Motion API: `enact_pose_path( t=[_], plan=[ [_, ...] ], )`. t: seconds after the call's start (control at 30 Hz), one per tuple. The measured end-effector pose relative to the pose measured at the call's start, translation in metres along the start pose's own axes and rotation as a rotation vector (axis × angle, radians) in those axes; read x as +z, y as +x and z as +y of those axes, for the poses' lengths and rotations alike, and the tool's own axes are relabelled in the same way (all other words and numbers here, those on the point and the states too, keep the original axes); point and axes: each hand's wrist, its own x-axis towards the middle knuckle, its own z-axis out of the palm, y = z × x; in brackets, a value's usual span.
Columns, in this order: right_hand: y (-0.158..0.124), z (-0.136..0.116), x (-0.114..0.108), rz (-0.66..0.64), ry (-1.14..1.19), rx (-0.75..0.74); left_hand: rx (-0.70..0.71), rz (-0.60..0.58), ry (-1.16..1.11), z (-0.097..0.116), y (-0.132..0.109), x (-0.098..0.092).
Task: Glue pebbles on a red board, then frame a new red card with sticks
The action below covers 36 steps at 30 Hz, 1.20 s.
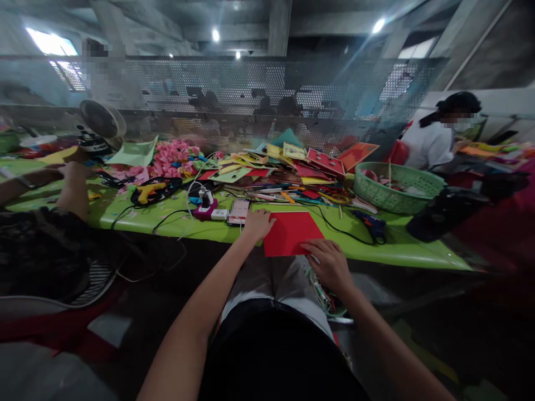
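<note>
A flat red card lies at the front of the green table, its near edge reaching past the table's rim. My left hand is at the card's left side, fingers bent and thumb tip at the edge. At the lower right corner, my right hand pinches the card, fingers on top and thumb by the near edge. Just beyond my left hand lies a phone, partly covered by the hand. Close to it sits a purple power socket with plugs in it.
A heap of coloured cards and pencils fills the table behind. To the right are a blue glue gun, its cable crossing the table, and a green basket. A yellow glue gun lies left, near a co-worker's arms.
</note>
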Motion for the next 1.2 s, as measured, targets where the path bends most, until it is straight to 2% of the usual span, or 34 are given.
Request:
enact_pose_path(
  t=[0.17,0.3,0.53,0.67,0.77,0.87,0.97,1.2],
  plan=[
    [-0.002,0.013,-0.005,0.068,-0.043,0.073,0.000,-0.044,0.015,0.000,-0.011,-0.014],
    [0.004,0.035,-0.009,0.094,-0.065,0.165,0.008,-0.040,0.029,0.007,-0.026,-0.026],
    [0.029,0.073,0.008,0.037,0.028,0.239,0.083,-0.010,-0.013,0.017,-0.061,-0.042],
    [0.045,0.086,0.018,-0.051,0.043,0.228,0.105,0.013,-0.056,0.015,-0.075,-0.047],
    [0.057,0.096,0.017,-0.122,0.011,0.220,0.118,0.022,-0.093,0.012,-0.079,-0.048],
    [0.074,0.108,0.012,-0.154,-0.050,0.238,0.130,0.024,-0.134,0.009,-0.075,-0.049],
    [0.097,0.119,0.009,-0.176,-0.103,0.235,0.141,0.019,-0.172,0.005,-0.061,-0.047],
    [0.155,0.121,0.026,-0.327,-0.175,0.112,0.203,-0.049,-0.204,-0.001,-0.019,-0.028]
  ],
)
